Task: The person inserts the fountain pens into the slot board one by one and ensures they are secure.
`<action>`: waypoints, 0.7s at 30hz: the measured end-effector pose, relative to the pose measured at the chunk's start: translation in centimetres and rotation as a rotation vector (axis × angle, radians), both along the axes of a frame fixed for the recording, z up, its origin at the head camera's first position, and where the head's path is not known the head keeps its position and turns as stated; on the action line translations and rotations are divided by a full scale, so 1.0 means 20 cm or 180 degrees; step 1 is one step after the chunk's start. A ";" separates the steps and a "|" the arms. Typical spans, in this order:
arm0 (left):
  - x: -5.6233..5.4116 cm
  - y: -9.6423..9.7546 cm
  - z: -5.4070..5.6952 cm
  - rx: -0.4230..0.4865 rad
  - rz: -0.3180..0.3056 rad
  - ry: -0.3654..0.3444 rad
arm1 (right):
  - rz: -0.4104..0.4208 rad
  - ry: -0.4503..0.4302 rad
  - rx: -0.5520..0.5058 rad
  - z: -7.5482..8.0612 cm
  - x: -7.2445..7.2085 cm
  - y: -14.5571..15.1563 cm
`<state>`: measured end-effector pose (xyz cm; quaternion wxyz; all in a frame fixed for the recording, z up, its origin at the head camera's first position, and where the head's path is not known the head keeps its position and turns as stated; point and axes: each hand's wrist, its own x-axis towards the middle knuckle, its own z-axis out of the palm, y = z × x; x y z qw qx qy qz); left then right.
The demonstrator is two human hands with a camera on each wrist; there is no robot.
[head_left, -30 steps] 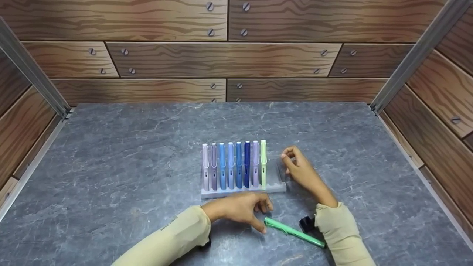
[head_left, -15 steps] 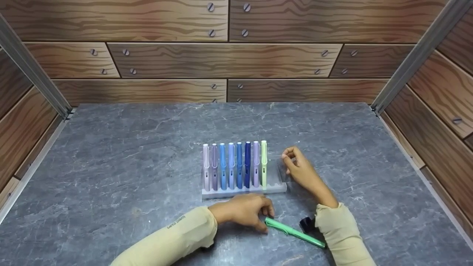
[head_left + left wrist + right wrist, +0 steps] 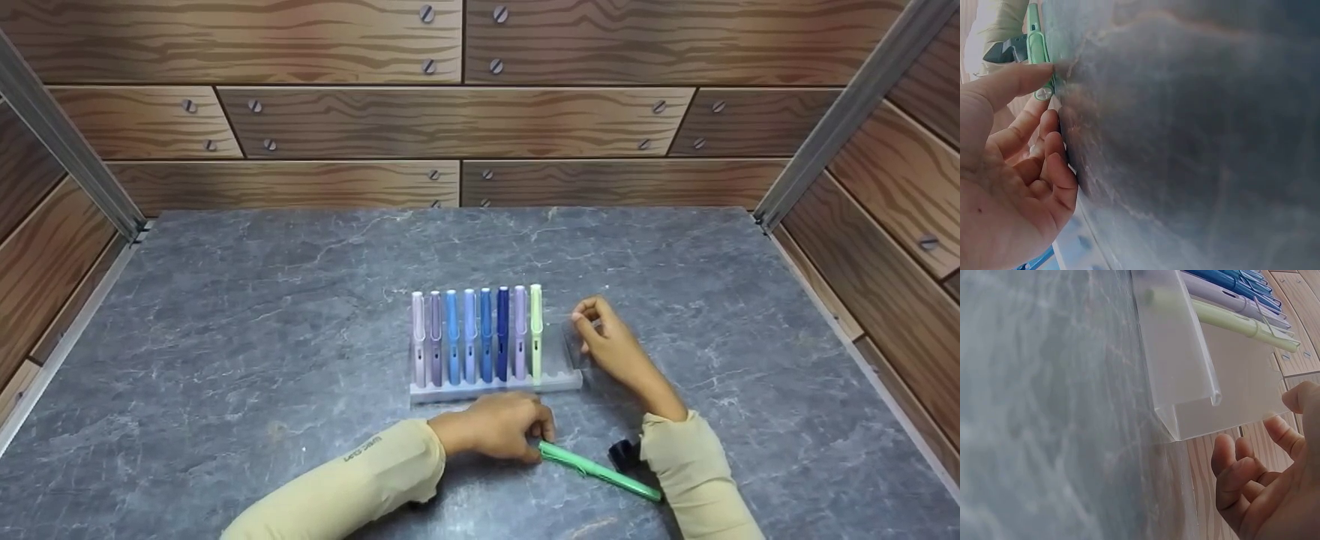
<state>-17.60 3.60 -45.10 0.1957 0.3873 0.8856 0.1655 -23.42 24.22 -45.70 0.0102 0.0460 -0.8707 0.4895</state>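
Note:
A green pen (image 3: 600, 471) lies slantwise on the table, its clip showing. At its far left end my left hand (image 3: 501, 426) pinches it; the thumb (image 3: 1036, 76) and forefinger lie on either side of that end, the other fingers curled below. A clear pen stand (image 3: 559, 381) holds a row of upright-leaning pens, with a pale green pen (image 3: 535, 330) last on the right. Beside that, the stand's back plate (image 3: 1230, 388) is bare. My right hand (image 3: 611, 345) holds the plate's right edge between thumb and forefinger, its other fingers loosely bent.
A small black object (image 3: 622, 454) sits by my right sleeve (image 3: 690, 457), close to the green pen. The grey marbled table (image 3: 247, 337) is bounded by wood-patterned walls (image 3: 450, 120) and metal posts at the back corners.
My left hand has moved slightly right, and its thumb and forefinger have closed on the end of the green pen. My right hand and the stand stay where they were.

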 end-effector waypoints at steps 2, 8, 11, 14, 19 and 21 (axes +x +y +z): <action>0.00 0.00 0.00 -0.0002 -0.0010 0.0006 | 0.0007 0.0009 0.0002 0.00 0.00 0.00; 0.00 0.01 0.00 -0.0035 -0.0035 0.0066 | 0.0012 0.0021 0.0011 0.00 -0.01 0.00; 0.00 0.01 0.00 -0.0030 -0.0017 0.0079 | 0.0005 -0.0012 0.0028 0.01 0.00 0.00; 0.01 0.01 0.00 0.0010 -0.0004 0.0100 | -0.0002 -0.0039 0.0038 0.01 0.00 0.00; 0.01 0.01 -0.01 0.0055 0.0016 0.0081 | -0.0053 -0.0094 0.0054 0.05 0.03 -0.03; 0.01 0.01 0.00 0.0065 0.0042 0.0029 | -0.0064 -0.0106 0.0065 0.05 0.02 -0.03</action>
